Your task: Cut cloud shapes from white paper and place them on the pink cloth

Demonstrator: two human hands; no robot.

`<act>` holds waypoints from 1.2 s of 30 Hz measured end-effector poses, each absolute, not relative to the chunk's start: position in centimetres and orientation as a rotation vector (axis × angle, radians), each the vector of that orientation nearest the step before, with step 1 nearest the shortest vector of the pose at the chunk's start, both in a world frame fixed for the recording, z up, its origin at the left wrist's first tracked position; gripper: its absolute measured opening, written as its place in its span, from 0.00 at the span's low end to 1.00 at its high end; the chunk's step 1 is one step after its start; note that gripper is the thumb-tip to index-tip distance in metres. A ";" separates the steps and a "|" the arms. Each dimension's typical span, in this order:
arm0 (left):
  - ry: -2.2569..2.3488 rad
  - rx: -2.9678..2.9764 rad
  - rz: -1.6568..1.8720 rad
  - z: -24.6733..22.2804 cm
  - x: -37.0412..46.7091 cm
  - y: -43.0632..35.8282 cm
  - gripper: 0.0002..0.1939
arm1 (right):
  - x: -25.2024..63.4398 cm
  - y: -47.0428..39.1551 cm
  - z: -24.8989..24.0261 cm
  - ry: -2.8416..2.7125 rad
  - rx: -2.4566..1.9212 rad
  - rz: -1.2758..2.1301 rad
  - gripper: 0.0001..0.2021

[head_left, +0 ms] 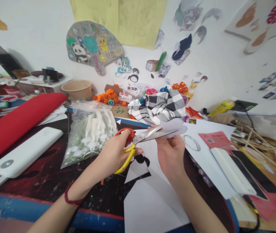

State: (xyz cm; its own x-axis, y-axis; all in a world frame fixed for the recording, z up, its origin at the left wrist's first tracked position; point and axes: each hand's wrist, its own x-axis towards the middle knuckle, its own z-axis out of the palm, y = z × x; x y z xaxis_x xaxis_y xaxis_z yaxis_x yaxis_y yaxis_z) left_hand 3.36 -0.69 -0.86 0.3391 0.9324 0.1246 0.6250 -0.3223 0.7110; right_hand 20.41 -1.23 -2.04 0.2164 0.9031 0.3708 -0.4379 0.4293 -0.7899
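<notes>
My left hand (112, 153) is closed round the red and yellow handles of a pair of scissors (149, 133). The blades point right and stand slightly apart, lying along a small rounded piece of white paper (180, 127). That paper is pinched in my right hand (170, 152), whose fingers are partly hidden behind the blades. Beneath both hands white paper sheets (152, 207) lie on the dark table, with small black cut shapes (140, 158) on top. An outline is drawn on another sheet (207, 161) to the right.
Left of my hands lies a clear plastic bag (89, 129) of white and green stems. A white power bank (26, 152) and a long red object (18, 123) lie farther left. Checked cloth (164, 106) and orange flowers (109, 97) sit at the back, and a white bar-shaped object (232, 171) at right.
</notes>
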 end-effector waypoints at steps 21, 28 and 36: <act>1.324 2.064 0.765 -0.8 3.3 -0.8 0.18 | 20.5 -1.2 -2.0 -0.928 -0.637 1.004 0.09; 1.342 2.042 0.751 -0.8 3.3 -0.7 0.17 | 20.5 -1.2 -2.1 -0.935 -0.648 0.995 0.09; 1.352 2.035 0.765 -1.2 3.3 -0.5 0.15 | 20.5 -1.3 -1.9 -0.960 -0.677 0.963 0.09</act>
State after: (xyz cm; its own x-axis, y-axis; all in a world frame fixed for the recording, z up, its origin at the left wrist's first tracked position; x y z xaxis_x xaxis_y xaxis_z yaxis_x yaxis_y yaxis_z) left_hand 3.28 -0.48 -1.22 0.3241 0.9346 0.1463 0.6065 -0.3240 0.7261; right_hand 20.52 -1.31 -1.94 0.2400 0.9001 0.3636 -0.3662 0.4308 -0.8248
